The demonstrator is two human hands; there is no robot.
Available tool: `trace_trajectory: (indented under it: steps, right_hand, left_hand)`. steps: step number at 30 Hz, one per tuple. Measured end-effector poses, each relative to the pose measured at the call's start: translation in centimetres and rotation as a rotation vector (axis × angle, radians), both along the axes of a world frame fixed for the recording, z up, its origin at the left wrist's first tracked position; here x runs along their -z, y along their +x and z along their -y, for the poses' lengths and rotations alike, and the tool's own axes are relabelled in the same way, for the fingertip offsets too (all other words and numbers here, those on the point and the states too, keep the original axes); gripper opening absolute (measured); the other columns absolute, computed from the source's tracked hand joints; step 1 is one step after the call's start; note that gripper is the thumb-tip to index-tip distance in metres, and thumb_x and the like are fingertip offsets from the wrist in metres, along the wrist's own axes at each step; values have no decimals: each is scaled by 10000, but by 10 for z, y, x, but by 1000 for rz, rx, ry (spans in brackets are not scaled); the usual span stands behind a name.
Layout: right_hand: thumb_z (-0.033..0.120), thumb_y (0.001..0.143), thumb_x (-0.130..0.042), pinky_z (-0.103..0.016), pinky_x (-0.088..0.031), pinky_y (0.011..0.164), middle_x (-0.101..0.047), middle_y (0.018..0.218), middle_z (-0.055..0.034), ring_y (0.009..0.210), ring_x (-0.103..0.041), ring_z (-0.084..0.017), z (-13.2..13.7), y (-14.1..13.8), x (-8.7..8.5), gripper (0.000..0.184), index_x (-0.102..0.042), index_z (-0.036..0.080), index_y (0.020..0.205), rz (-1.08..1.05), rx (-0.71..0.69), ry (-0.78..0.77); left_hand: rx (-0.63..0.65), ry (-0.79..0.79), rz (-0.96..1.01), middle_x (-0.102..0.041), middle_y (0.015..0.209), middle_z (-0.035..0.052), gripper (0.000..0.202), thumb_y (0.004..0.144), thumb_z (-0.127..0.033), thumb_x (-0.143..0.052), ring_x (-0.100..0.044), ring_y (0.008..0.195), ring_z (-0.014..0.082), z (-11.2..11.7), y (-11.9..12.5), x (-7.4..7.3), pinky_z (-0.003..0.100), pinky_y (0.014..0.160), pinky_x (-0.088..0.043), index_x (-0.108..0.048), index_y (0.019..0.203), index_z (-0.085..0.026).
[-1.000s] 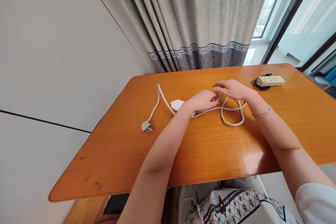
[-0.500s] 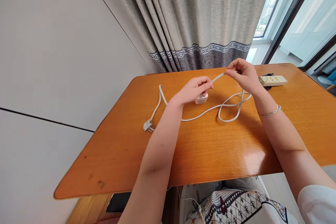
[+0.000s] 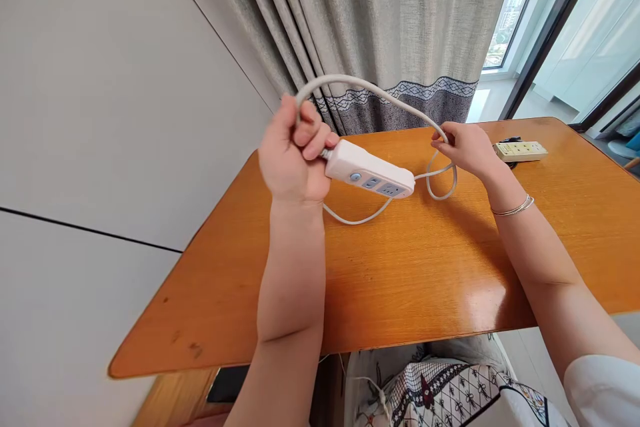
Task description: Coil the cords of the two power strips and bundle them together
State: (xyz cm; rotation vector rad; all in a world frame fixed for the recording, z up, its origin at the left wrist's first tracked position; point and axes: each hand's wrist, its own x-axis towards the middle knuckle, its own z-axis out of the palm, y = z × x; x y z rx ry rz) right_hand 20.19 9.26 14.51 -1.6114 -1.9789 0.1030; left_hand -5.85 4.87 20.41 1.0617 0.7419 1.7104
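Note:
My left hand is raised above the orange wooden table and closed on the cord end of a white power strip, which hangs level in the air. Its white cord arcs up from that hand and down to my right hand. The right hand pinches the cord just above the table. Below the strip more cord lies looped on the tabletop. The plug is hidden.
A second, beige power strip with a dark coiled cord lies at the table's far right. A grey curtain hangs behind the table, a white wall on the left, a window on the right. Patterned fabric shows below the near edge.
My left hand has lifted the power strip off the table and swung it up to the left. The cord now arcs between both hands, and the plug has left its spot at the left.

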Motion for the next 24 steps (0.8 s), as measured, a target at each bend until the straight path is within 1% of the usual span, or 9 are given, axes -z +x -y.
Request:
trace_trajectory:
  steps: [3,8,10,12,15,17,20,22,24]
  right_hand:
    - [423,843,-662,-321,-382,660,-719,828,-60,757,-622,-218,1,1,-2,253,-723,214,972,133,70,-49]
    - [496,848,-650,-371,-426,700,-749,899,-116,843,-661,-282,-10,9,8,359,-740,199,1029,317,152,-169]
    - [476,911,-556,-379,-427,697,-748,886,-134,847,-666,-291,-16,12,15,352,-748,193,993,308,184,-173]
    - [445,955,-477,-376,-423,692,-744,867,-140,841,-667,-288,-21,15,20,370,-749,193,960,241,218,-123]
    - [507,981,-434,-358,-415,675,-702,750,-111,774,-654,-258,-24,17,23,450,-729,194,850,10,185,-31]
    - [608,977,-411,-337,-409,637,-621,617,-68,660,-613,-211,-24,17,20,549,-677,198,727,-232,95,-1]
    - [711,941,-410,-300,-368,548,-466,494,0,507,-483,-144,-17,14,8,600,-568,220,635,-623,-27,38]
    - [717,937,-419,-286,-326,505,-397,480,27,466,-399,-122,-8,10,-4,573,-521,236,641,-863,-104,68]
    - [690,942,-437,-283,-313,492,-366,495,39,460,-353,-118,3,6,-17,525,-509,250,666,-1060,-210,65]
  left_hand:
    - [-46,68,93,-105,502,-63,465,1048,-321,-362,-84,406,90,5,-9,-9,238,502,-352,-457,606,-209]
    - [-187,188,219,-86,463,-75,432,991,-317,-526,-53,379,78,17,-34,-21,203,406,-305,-427,581,-224]
    - [-154,251,396,-195,437,-80,407,994,-275,-492,-122,353,54,24,-45,-21,163,372,-300,-456,592,-220]
    - [-105,307,551,-401,492,-83,381,1001,-278,-459,-241,361,15,29,-56,-20,119,364,-314,-471,627,-209]
    - [-149,296,564,-476,536,-89,420,1038,-363,-380,-253,366,13,36,-64,-17,128,351,-316,-437,652,-207]
    - [-234,221,384,-415,503,-75,403,1047,-389,-368,-250,381,42,36,-64,-18,154,384,-347,-468,696,-220]
    - [-352,109,112,-274,474,-59,332,1000,-429,-479,-252,395,71,29,-53,-21,173,446,-394,-472,731,-234]
    - [-366,76,67,-182,472,-61,358,997,-442,-471,-207,382,72,22,-41,-21,169,461,-404,-435,712,-230]
    - [-326,65,82,-175,466,-63,377,1033,-392,-389,-197,374,72,15,-27,-19,169,472,-410,-431,697,-225]
